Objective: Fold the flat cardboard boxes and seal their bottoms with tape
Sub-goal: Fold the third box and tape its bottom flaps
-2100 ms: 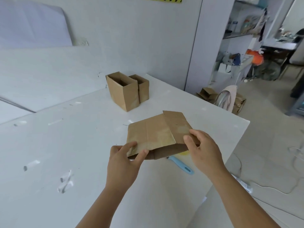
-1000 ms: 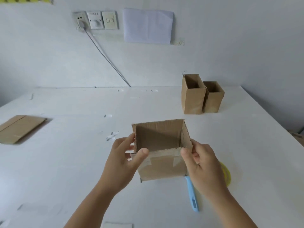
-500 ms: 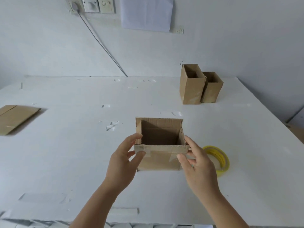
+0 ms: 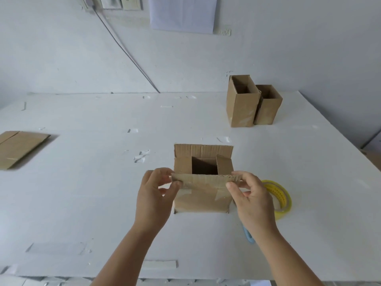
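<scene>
The fingers (image 4: 234,185) of the right hand (image 4: 252,200) pinched the near flap (image 4: 206,179) of the brown cardboard box (image 4: 203,200) at its right end, thumb in front. The left hand (image 4: 153,195) pinched the same flap at its left end. The flap had a bumpy, wavy edge. The box sat on the white table (image 4: 82,193), between the two hands. Its two short side flaps were folded in, and the far flap stood up. Shiny tape strips crossed its front. A yellow tape roll (image 4: 281,195), round like a ring, lay just right of the box. Two tall open boxes (image 4: 252,102) stood far back. A flat cardboard piece (image 4: 18,147) lay far left.
</scene>
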### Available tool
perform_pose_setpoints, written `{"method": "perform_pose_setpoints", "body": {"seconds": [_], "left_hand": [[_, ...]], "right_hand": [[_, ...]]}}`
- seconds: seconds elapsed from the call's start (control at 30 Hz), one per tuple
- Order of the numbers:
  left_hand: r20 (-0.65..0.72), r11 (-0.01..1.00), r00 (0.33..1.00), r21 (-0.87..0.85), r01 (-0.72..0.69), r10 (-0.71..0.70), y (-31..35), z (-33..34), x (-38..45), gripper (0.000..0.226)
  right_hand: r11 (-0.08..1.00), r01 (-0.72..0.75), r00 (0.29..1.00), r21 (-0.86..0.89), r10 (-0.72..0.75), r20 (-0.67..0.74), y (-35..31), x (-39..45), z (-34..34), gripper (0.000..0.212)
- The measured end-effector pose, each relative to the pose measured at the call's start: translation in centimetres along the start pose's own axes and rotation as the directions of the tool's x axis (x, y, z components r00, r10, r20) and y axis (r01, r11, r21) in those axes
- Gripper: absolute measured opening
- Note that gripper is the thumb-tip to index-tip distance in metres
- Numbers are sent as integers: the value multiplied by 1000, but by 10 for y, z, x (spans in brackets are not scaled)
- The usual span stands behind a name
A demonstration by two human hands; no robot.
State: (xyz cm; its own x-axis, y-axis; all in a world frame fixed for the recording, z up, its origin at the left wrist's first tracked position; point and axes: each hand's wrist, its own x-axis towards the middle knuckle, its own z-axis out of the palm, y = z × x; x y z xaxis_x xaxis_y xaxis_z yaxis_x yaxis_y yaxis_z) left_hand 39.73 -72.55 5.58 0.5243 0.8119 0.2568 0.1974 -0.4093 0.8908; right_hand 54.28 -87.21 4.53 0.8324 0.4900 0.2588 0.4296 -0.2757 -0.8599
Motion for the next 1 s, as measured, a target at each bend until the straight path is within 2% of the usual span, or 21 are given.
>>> {"method": "perform_pose_setpoints", "body": {"seconds": [0.1,0.17,0.27,0.37,0.47,0.6,0.67,0.73,0.83,0.93,1.0], "left_hand": [[61,999,998,46,18,-21,2,-3,8,43],[112,993,993,117,23,-36,3,-5,17,57],[225,968,973,249,-3,-55,5,-6,29,75],[341,963,939,263,-59,-35,5,-7,39,85],[438,932,899,324,-164,6,5,-6,45,88],[435,880,900,416,-230,30,8,-8,51,83],[457,835,888,469,-288,50,9,-7,48,66],[464,766,881,532,-361,93,5,-4,43,47],[504,687,856,581,-436,117,3,-1,33,63],[572,604,820,646,-467,22,11,9,30,64],[612,556,791,649,-520,26,19,19,28,67]], "right_hand": [[996,-93,994,3,92,63,-8,11,-4,53],[993,-94,988,-73,102,113,-11,20,-6,69],[971,-51,972,-232,101,212,-16,32,-8,82],[947,21,942,-320,88,323,-19,41,-10,88],[923,116,897,-367,62,438,-23,46,-13,87],[903,171,907,-394,12,421,-26,48,-14,69],[887,202,913,-415,-17,408,-25,46,-14,50],[846,244,908,-474,-28,417,-24,42,-14,40],[758,343,887,-555,-66,458,-22,38,-15,41],[680,398,859,-616,-39,511,-24,36,-13,44],[657,405,848,-636,-11,530,-26,35,-10,47]]}}
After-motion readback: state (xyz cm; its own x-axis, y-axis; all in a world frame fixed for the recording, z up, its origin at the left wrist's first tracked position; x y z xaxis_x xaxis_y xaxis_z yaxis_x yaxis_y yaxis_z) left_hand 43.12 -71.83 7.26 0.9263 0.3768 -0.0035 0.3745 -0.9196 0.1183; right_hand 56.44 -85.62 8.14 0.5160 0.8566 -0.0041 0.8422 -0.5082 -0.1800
